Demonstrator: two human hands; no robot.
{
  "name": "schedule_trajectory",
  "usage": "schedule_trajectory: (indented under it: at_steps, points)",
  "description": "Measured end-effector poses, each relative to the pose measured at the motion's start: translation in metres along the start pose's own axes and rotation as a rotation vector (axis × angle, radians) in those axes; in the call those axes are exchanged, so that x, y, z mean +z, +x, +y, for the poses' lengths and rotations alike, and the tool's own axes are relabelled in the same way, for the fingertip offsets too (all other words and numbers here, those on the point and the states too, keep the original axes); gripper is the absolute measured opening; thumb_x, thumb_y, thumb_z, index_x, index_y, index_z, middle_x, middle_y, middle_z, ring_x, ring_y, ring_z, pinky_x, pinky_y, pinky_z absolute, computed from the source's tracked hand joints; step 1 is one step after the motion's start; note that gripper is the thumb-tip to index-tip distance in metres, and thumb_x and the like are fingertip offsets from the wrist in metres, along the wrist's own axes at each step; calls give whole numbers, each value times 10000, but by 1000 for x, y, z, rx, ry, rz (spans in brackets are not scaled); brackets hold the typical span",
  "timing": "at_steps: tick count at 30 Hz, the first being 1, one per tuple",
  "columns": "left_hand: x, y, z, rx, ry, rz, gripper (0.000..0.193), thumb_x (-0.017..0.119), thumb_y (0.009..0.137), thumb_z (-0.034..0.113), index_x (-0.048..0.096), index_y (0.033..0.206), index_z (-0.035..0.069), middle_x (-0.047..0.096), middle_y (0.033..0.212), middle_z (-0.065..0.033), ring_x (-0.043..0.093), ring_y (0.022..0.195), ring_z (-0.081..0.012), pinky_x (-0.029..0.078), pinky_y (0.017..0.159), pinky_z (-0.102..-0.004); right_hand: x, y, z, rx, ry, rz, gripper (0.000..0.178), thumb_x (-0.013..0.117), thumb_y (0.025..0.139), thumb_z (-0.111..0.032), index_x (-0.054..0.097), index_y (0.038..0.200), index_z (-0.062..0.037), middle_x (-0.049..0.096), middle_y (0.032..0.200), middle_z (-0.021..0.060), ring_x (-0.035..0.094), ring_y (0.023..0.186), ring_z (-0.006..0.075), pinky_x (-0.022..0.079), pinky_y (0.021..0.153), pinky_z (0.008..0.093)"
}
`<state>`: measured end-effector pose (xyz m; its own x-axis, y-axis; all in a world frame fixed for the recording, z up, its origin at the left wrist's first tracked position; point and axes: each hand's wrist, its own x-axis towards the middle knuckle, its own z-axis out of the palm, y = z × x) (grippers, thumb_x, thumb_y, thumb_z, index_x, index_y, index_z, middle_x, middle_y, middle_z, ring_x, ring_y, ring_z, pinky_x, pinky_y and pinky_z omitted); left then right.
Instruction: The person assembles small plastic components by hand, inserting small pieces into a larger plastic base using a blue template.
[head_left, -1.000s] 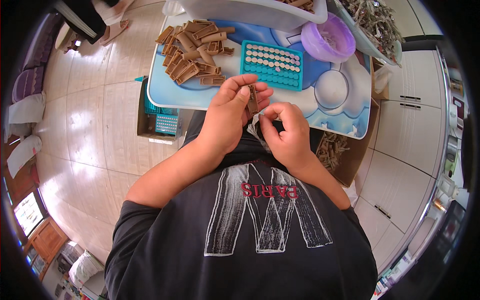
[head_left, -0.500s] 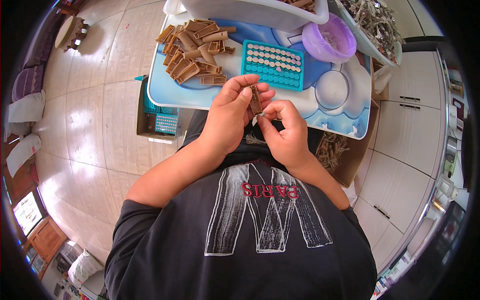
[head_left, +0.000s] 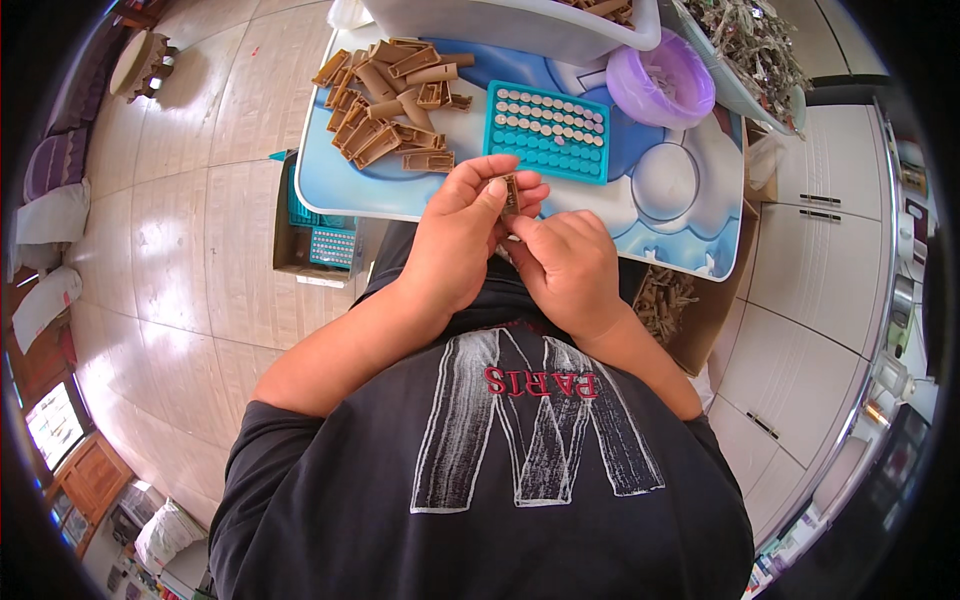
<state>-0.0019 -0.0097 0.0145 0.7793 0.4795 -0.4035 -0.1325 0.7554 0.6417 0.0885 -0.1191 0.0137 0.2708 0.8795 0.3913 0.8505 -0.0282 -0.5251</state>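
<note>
Blue surface (head_left: pixel 420 190) over tiled floor | small brown piece (head_left: pixel 510 192) pinched in left hand (head_left: pixel 462 235) grip, at 6 o'clock of teal tray (head_left: pixel 549 134) | right hand (head_left: pixel 567 265) fingers clenched on it from below

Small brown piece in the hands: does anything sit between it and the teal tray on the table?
Nothing visible does. The small brown piece, pinched by the left hand and right hand, is just short of the teal tray, with only bare table between.

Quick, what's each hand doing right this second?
Left hand: closed on a small brown plastic piece, pinched at the fingertips.
Right hand: curled, fingertips touching the same brown piece; whether it truly grips it cannot be told.
</note>
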Motion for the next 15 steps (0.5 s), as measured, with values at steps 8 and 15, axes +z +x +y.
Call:
schedule_trajectory:
  at_steps: [8,15]
  points:
    - [-16,7,-5,-104,-95,-101,239,409,980,130,437,1176,-4,563,1105,-117,589,964,-175,500,846,-306,-1,3,16,215,206,126,169,679,757,-90,650,921,-58,576,702,61,543,648,246,411,592,351]
    - [-18,9,-3,-204,113,-163,248,444,966,119,468,1159,-35,576,1062,-102,607,893,-150,523,810,-278,-6,19,26,129,116,70,108,686,731,-80,660,827,-38,541,734,60,530,702,251,419,632,354]
